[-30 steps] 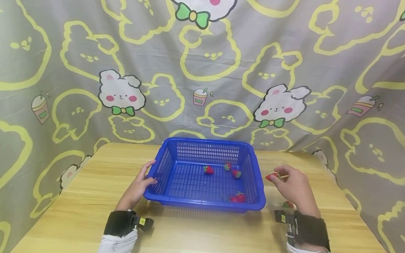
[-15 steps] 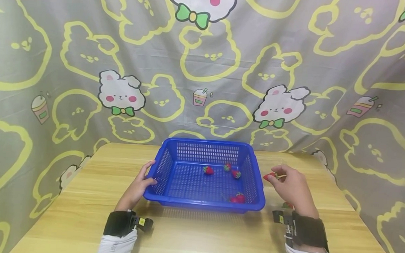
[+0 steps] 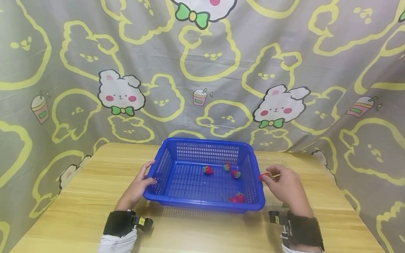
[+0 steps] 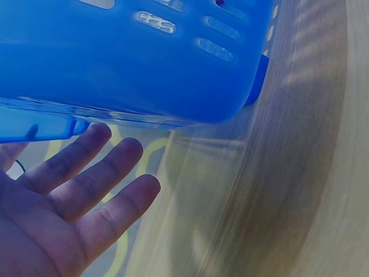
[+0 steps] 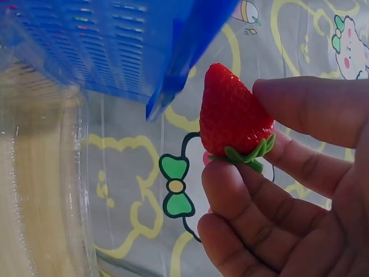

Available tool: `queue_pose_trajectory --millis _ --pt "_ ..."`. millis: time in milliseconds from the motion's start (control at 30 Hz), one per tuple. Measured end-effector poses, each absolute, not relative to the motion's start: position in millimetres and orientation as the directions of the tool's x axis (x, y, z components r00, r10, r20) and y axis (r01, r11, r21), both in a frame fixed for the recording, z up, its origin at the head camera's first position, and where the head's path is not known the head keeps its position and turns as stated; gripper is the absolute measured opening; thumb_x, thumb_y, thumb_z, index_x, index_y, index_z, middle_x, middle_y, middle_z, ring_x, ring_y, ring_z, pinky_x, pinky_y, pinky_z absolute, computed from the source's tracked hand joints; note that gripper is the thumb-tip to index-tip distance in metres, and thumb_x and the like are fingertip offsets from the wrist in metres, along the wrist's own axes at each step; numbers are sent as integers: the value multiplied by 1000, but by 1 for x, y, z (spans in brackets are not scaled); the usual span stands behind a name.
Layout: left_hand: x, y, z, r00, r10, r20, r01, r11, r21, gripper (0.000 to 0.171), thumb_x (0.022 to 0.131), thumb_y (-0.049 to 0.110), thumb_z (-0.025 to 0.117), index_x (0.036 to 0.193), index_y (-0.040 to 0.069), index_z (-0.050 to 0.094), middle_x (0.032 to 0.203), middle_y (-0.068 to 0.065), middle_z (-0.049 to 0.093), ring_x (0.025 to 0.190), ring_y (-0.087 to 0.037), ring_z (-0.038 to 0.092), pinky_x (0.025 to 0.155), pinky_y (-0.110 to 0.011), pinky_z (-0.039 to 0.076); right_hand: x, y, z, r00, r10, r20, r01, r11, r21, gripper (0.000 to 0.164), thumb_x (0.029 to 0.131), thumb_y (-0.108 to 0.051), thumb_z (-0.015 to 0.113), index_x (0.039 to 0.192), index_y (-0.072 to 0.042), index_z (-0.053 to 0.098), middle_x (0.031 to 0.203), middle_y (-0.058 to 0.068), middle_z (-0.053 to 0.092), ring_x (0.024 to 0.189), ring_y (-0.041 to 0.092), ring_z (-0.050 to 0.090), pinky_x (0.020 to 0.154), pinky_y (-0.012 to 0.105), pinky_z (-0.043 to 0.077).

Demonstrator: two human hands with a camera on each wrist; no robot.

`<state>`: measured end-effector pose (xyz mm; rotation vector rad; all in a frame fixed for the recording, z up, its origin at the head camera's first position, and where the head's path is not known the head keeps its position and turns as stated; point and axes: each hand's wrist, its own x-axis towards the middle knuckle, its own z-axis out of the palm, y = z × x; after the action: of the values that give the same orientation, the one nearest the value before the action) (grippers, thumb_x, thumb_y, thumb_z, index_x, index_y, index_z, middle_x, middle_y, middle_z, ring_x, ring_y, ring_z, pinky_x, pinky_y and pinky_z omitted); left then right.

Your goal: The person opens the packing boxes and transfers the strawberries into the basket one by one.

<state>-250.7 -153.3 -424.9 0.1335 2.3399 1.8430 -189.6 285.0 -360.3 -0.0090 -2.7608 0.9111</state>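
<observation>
A blue perforated basket (image 3: 202, 204) stands mid-table. At its left rim is my left hand (image 3: 139, 182), thumb over the rim; the left wrist view has the other fingers (image 4: 109, 219) extended below the rim on the outside. My right hand (image 3: 284, 185) pinches a strawberry (image 5: 233, 112) by its leafy end between thumb and fingers, red tip pointing away from the palm. In the head view that strawberry is right at the basket's right rim. Several strawberries lie inside, among them one near the middle (image 3: 208, 170) and one in the front right corner (image 3: 240, 197).
A clear plastic container (image 5: 83, 184) stands beside the basket on the right, mostly hidden by the right arm in the head view. Green leaves (image 3: 285, 206) show by the right wrist. A patterned grey curtain (image 3: 203, 115) hangs behind the wooden table (image 3: 197, 239).
My right hand has moved left with the strawberry, from beside the basket to its right rim. The left hand and the basket have stayed in place.
</observation>
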Motion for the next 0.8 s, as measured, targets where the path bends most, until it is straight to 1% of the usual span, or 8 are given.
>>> queue_pose_trajectory --millis 200,367,533,667,800 --pt "-251 -154 -425 -983 172 -65 -23 234 972 71 90 6 48 153 23 19 142 -33 34 121 -47 46 95 -55 43 -191 280 -362 -965 60 255 -101 812 -574 30 88 -22 69 110 -1 66 98 14 69 84 28 64 62 37 51" --pt "-252 -155 -426 -983 171 -62 -22 226 974 72 90 5 48 153 23 19 141 -33 35 121 -47 45 95 -55 43 -192 276 -363 -958 47 282 -128 810 -572 27 87 -20 70 107 -2 67 95 11 69 81 25 63 63 37 51" --pt "-252 -155 -426 -983 171 -62 -23 224 974 72 90 5 48 153 24 19 141 -32 35 121 -47 45 96 -54 42 -193 274 -364 -962 36 270 -136 794 -593 25 88 -19 69 107 -2 67 93 11 69 78 23 64 63 36 52" --pt "-252 -155 -427 -983 171 -60 -21 222 975 72 90 6 48 153 23 20 141 -32 35 121 -47 45 96 -54 42 -193 272 -365 -966 35 258 -133 785 -605 23 88 -17 69 105 -1 66 92 10 68 77 21 64 60 34 51" --pt "-252 -155 -426 -983 176 -60 -22 211 977 72 89 6 48 153 23 19 140 -33 36 118 -45 47 93 -50 45 -194 269 -366 -958 34 284 -149 790 -595 19 87 -16 69 100 -2 67 88 8 68 74 20 63 59 33 50"
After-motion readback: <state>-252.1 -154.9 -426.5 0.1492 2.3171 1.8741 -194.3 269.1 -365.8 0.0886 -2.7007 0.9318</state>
